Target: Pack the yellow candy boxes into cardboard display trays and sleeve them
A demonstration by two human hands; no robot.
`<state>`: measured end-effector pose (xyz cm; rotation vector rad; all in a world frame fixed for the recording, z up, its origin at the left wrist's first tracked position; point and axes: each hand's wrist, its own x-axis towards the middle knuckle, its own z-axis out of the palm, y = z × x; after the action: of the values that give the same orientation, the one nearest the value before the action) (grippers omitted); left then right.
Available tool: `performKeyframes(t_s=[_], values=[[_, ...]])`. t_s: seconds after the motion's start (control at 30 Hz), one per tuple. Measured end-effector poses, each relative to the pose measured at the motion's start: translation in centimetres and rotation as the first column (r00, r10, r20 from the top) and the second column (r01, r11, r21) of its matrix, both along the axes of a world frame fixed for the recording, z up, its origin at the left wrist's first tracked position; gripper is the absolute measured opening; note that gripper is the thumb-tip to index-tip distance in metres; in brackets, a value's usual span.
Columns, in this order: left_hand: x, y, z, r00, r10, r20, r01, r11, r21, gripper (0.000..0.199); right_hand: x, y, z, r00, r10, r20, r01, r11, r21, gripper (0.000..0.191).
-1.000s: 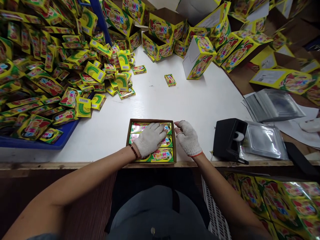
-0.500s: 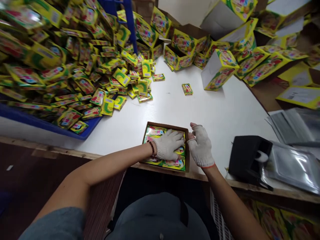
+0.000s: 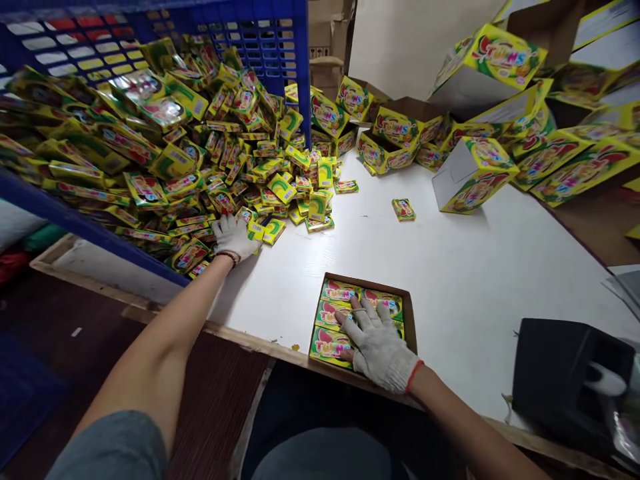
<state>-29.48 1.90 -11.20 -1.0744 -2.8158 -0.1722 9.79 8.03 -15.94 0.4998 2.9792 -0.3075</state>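
My left hand (image 3: 234,238), in a white glove with bare fingertips and a dark beaded bracelet at the wrist, reaches to the front edge of a heap of small yellow-green boxes (image 3: 200,183). Its fingers are spread and rest against several of them. My right hand (image 3: 383,347), gloved the same way with an orange cuff, lies flat with fingers apart over the small "TWINS" boxes (image 3: 327,343) set in rows. These rows sit inside a shallow open carton (image 3: 411,323) at the table's front edge. Part of the rows is hidden beneath my right hand.
The heap spills from a blue plastic crate (image 3: 303,67) onto the white table (image 3: 465,280). One loose small box (image 3: 403,209) lies mid-table. Larger printed cartons (image 3: 473,177) stand at the back right. A black tape dispenser (image 3: 565,380) is near the right front.
My left hand has left the carton and moved left to the heap. My right hand has moved from the carton's right side onto the boxes inside. The view has swung left.
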Motion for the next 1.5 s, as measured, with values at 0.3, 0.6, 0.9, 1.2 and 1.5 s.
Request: performKeyframes(t_s=[0.3, 0.6, 0.9, 1.2, 1.5], values=[[9.1, -3.6, -6.8, 0.920, -0.379, 0.097, 0.382, 0.924, -0.017, 0.035, 0.8, 0.5, 1.4, 1.000, -0.009, 0.023, 0.009, 1.000, 0.000, 0.072], [12.8, 1.6, -6.0, 0.703, -0.707, 0.071, 0.702, 0.707, 0.084, 0.059, 0.6, 0.4, 1.2, 0.998, -0.003, 0.059, 0.000, 0.999, 0.046, 0.072], [14.2, 3.5, -4.3, 0.879, -0.428, 0.210, 0.431, 0.902, 0.036, 0.035, 1.8, 1.8, 0.7, 0.990, -0.044, -0.137, 0.029, 0.993, -0.110, 0.058], [20.3, -5.1, -0.1, 0.497, -0.858, 0.127, 0.760, 0.501, 0.414, 0.050, 0.5, 1.2, 3.0, 0.722, -0.526, -0.450, 0.117, 0.733, -0.670, 0.048], [12.1, -5.6, -2.5, 0.932, -0.352, 0.085, 0.329, 0.921, 0.209, 0.059, -0.8, -1.6, 2.3, 0.860, -0.364, -0.358, 0.147, 0.848, -0.509, 0.020]])
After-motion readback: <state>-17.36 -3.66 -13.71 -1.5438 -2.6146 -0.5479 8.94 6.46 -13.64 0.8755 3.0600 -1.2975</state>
